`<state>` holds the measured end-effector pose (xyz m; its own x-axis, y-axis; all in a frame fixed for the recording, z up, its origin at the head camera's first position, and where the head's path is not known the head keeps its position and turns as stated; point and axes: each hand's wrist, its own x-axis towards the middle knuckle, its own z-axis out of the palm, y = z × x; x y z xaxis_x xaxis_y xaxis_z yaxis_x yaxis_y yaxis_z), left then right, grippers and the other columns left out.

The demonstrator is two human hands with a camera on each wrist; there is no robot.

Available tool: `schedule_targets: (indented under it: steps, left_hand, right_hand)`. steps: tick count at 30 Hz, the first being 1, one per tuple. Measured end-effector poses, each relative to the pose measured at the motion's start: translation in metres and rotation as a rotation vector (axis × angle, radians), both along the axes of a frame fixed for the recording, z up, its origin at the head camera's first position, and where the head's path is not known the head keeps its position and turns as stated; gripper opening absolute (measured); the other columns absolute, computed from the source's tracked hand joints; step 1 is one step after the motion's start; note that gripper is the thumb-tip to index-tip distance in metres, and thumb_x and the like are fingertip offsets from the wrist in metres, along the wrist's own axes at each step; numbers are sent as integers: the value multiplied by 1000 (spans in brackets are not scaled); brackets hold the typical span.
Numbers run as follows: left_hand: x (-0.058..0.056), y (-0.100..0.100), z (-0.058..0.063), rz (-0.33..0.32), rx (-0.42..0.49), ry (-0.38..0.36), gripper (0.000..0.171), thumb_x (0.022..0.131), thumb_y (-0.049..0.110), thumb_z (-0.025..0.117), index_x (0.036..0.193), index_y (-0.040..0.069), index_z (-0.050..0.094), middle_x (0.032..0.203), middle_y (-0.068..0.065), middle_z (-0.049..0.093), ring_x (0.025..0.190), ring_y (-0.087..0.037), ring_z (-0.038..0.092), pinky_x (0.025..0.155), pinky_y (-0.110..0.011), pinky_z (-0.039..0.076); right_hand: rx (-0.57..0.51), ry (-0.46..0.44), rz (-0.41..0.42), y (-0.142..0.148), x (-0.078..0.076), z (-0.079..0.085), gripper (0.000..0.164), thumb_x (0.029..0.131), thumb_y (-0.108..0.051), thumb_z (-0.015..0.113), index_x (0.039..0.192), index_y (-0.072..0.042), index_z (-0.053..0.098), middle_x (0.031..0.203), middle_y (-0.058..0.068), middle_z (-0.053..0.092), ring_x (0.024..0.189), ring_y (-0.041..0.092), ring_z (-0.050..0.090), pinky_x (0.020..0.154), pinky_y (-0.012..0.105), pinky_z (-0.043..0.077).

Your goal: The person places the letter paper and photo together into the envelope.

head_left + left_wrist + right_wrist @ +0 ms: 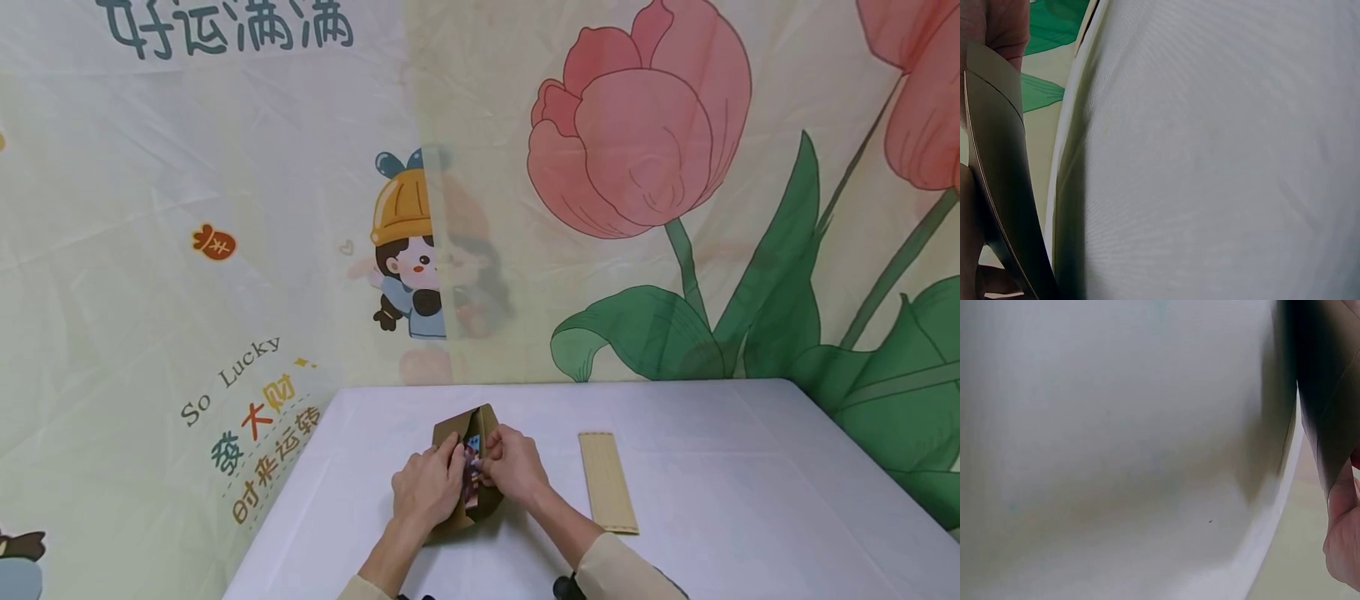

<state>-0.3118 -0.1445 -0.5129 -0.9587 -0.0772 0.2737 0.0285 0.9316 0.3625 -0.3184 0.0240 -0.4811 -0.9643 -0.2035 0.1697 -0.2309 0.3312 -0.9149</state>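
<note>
A brown paper packet (454,427) stands tilted near the middle of the white table, its mouth spread open. Colourful picture cards (471,473) show inside the opening. My left hand (429,483) grips the packet's left side, fingertips at the edge of the mouth. At the right side, my right hand (514,467) has its fingers curled, thumb and fingertips at the opening beside the cards. The left wrist view has the packet's curved brown side (1000,144) close up, with fingers behind it. Its dark side (1329,381) appears at the right wrist view's edge.
A flat tan rectangular piece (609,483) lies on the white table (720,475) to the right of the packet. Behind the table hangs a printed cloth (480,100) with tulips and a cartoon figure. Small black objects (567,587) show at the bottom edge by the sleeves.
</note>
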Motion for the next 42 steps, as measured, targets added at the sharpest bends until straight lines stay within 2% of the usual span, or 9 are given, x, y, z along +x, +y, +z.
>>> schedule_targets:
  steps: [7, 11, 16, 24, 37, 42]
  left_hand:
    - [-1, 1, -1, 2, 9, 0, 51, 107, 57, 41, 147, 32, 61, 133, -6, 72, 104, -33, 68, 73, -57, 51]
    - [0, 1, 0, 3, 10, 1, 51, 107, 56, 42, 146, 31, 62, 132, -7, 72, 102, -33, 68, 73, -57, 52]
    - [0, 1, 0, 1, 11, 4, 51, 107, 56, 42, 147, 30, 62, 132, -7, 73, 101, -33, 68, 72, -56, 51]
    - [1, 2, 0, -2, 15, -1, 51, 108, 56, 41, 147, 31, 61, 133, -6, 72, 103, -33, 68, 73, -57, 51]
    - [1, 0, 0, -6, 21, 13, 51, 108, 56, 40, 148, 32, 60, 133, -5, 72, 106, -34, 69, 74, -57, 51]
    - [1, -1, -1, -15, 20, 20, 50, 108, 55, 39, 148, 32, 60, 133, -4, 72, 105, -33, 69, 73, -57, 52]
  right_hand:
    - [105, 55, -50, 2, -1, 2, 23, 88, 2, 78, 106, 5, 64, 76, 9, 74, 60, 17, 71, 52, 25, 54]
    - [118, 77, -55, 3, -2, 3, 23, 88, 0, 78, 106, 4, 64, 76, 7, 75, 58, 11, 68, 52, 25, 53]
    - [90, 94, -59, 4, -2, 4, 23, 88, 2, 78, 107, 5, 65, 75, 6, 74, 57, 11, 68, 52, 24, 53]
    - [12, 90, -64, 10, 0, 5, 21, 89, 3, 76, 107, 6, 65, 81, 10, 73, 65, 18, 72, 55, 24, 57]
    - [-37, 126, -155, 32, -7, 8, 16, 89, 7, 72, 101, -1, 64, 84, 11, 72, 72, 23, 76, 60, 24, 58]
    - [-66, 102, -192, 41, -10, 4, 16, 88, 10, 70, 99, -1, 64, 83, 11, 72, 71, 23, 76, 61, 24, 59]
